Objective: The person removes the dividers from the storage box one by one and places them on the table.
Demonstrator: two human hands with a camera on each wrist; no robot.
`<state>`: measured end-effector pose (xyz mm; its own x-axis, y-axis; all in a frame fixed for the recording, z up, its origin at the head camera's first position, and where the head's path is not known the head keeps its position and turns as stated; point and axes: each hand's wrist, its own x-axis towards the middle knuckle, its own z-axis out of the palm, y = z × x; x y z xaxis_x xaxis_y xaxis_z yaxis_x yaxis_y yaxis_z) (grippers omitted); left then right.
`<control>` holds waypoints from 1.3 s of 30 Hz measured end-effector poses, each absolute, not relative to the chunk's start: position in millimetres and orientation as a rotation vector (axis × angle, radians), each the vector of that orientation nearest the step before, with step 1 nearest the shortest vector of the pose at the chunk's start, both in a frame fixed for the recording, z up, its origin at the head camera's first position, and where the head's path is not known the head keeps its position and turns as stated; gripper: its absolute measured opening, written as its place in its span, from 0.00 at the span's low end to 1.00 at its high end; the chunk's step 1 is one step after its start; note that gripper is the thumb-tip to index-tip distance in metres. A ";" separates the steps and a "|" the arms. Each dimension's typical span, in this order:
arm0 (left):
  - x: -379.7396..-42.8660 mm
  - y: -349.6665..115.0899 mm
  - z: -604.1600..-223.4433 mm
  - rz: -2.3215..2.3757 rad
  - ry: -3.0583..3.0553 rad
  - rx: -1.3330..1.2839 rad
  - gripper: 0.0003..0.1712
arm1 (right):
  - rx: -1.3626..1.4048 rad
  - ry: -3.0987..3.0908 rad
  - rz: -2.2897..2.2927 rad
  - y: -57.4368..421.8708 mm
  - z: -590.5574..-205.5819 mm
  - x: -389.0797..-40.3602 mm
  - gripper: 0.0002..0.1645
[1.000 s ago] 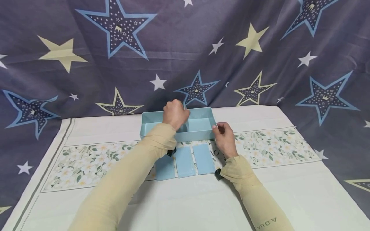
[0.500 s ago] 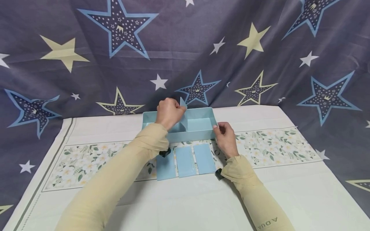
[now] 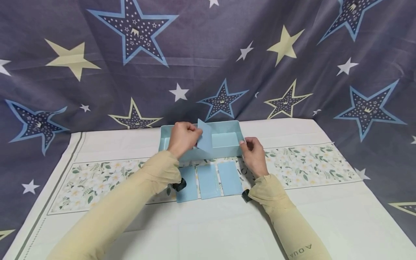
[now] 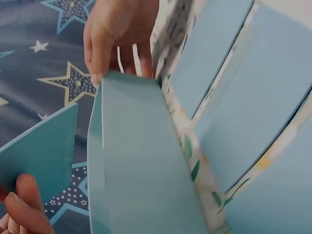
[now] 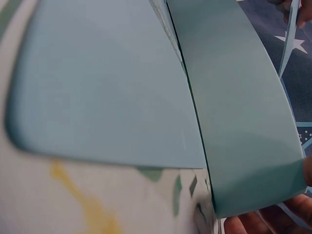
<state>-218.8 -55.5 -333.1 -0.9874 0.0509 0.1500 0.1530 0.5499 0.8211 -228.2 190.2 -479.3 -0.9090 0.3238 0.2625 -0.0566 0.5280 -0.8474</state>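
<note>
My left hand (image 3: 183, 138) pinches a thin light-blue divider panel (image 3: 205, 137) between thumb and fingers. The panel stands on edge over the long light-blue box (image 3: 227, 151), tilted a little, its upper part above the rim. Seen from the left wrist, the panel (image 4: 44, 151) is apart from the box wall (image 4: 141, 156). At the box's right end, my right hand (image 3: 254, 157) grips the corner, thumb on the rim and fingers below and behind the end wall. The right wrist view shows those fingers (image 5: 273, 219) at the box's lower edge.
In front of the box, three flat light-blue panels lie side by side: left (image 3: 187, 189), middle (image 3: 208, 182) and right (image 3: 230, 178). A floral band (image 3: 302, 164) crosses the white tablecloth (image 3: 208, 231). Behind the table hangs a star-patterned curtain (image 3: 208, 43).
My left hand has drawn the divider panel from within the box up, then left and toward me, so more of it shows. My right hand has kept its grip on the box's end.
</note>
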 end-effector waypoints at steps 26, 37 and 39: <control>-152.2 -99.4 -349.2 -1.830 -2.807 -0.215 0.07 | -0.225 -2.393 1.343 190.3 -482.1 -227.9 0.31; -133.4 -119.3 -365.7 -1.848 -2.846 -0.151 0.07 | -0.250 -2.401 1.331 190.7 -482.7 -228.4 0.32; -130.7 -122.5 -368.4 -1.844 -2.850 -0.136 0.07 | -0.244 -2.403 1.333 190.3 -481.2 -227.6 0.32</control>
<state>-130.7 -122.5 -368.4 -0.9644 0.2032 -0.1692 -0.0711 0.4171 0.9061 -227.6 190.3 -481.2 -0.9124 0.3290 0.2436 -0.0324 0.5351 -0.8442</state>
